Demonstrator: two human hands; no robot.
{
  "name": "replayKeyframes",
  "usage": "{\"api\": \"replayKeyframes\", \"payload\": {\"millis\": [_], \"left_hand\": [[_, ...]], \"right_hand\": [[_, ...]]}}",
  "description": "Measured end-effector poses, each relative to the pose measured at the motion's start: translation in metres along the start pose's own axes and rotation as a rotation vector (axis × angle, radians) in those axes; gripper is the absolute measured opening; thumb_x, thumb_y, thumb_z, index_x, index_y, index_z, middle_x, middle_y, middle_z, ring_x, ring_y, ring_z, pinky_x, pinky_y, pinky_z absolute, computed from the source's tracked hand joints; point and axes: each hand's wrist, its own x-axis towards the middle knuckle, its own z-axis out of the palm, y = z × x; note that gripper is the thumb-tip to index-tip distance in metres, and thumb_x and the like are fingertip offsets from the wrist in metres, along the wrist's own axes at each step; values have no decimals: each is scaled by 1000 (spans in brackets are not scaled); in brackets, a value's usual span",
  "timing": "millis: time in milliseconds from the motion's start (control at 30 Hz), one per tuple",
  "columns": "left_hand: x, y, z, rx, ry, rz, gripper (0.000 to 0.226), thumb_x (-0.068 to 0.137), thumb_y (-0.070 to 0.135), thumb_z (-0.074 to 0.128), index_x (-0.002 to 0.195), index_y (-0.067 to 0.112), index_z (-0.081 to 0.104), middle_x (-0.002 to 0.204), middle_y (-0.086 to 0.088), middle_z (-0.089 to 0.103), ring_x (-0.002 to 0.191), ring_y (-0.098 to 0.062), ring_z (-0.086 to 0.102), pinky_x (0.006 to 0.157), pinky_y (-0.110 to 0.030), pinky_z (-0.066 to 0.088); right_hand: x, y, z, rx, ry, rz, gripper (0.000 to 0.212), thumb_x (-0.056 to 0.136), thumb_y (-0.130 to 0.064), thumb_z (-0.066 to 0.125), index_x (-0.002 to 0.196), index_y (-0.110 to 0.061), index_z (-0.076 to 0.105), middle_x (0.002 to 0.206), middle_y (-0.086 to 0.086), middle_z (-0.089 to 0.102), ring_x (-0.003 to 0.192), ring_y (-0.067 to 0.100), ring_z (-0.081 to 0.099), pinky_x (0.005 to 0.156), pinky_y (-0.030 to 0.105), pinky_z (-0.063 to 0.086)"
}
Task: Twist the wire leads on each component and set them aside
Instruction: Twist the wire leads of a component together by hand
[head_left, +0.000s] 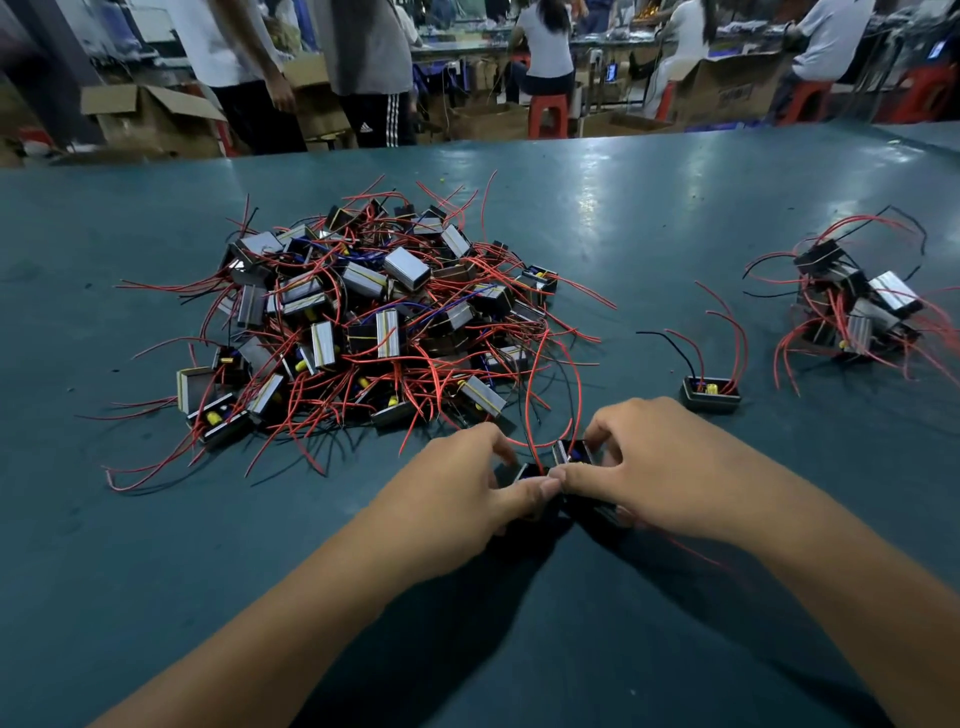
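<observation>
Near the table's front centre, my left hand (483, 483) and my right hand (644, 467) meet over a small black component (571, 453) with red leads (535, 374) rising from it. Both thumbs and fingers curl round it, thumbs touching; most of its body is hidden. A big pile of similar black-and-silver components (363, 317) with tangled red and black wires lies left of centre. A smaller heap of components (857, 306) sits at the far right. One single component (710, 395) stands alone between them, its leads curving upward.
The blue-green table (208, 545) stretches wide, with bare surface in front of the pile and at the back. Beyond its far edge stand several people, cardboard boxes (150, 114) and red stools (548, 114).
</observation>
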Motion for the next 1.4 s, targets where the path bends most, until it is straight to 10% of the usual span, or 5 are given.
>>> {"api": "replayKeyframes", "payload": {"millis": [433, 667, 933, 1233, 1400], "left_hand": [[-4, 11, 0, -657, -172, -16, 22, 99, -1, 50, 120, 6, 50, 82, -12, 65, 70, -21, 65, 67, -30, 58], [-2, 8, -3, -595, -202, 20, 25, 94, -14, 39, 107, -5, 58, 88, -13, 72, 80, -18, 69, 72, -25, 59], [3, 4, -11, -152, 37, 155, 25, 86, 4, 50, 81, 17, 70, 78, -5, 73, 75, -23, 71, 76, -46, 60], [2, 4, -9, -88, 108, 167, 25, 87, 13, 51, 89, 30, 69, 82, 7, 72, 71, -11, 68, 71, -39, 60], [1, 4, -5, 29, 109, 278, 30, 92, 7, 55, 85, 34, 66, 81, 19, 67, 77, 0, 63, 66, -10, 45]], "right_hand": [[4, 8, 2, 191, -8, 72, 76, 71, -82, 57, 97, -10, 63, 65, 4, 71, 55, 17, 69, 67, 45, 59], [-2, 3, 3, -28, -36, 27, 88, 43, -89, 46, 101, -24, 56, 88, -4, 65, 79, 19, 64, 72, 40, 56], [-2, -4, 14, -181, 55, -16, 43, 70, -63, 54, 74, -25, 33, 73, -8, 45, 61, 14, 41, 48, 27, 24], [-13, 10, -46, 56, 167, 135, 41, 64, -60, 59, 75, -20, 65, 71, 2, 68, 66, 18, 63, 62, 32, 50], [-6, 62, -123, 15, 398, 309, 61, 52, -70, 48, 68, -14, 68, 57, 10, 67, 51, 25, 66, 52, 32, 52]]}}
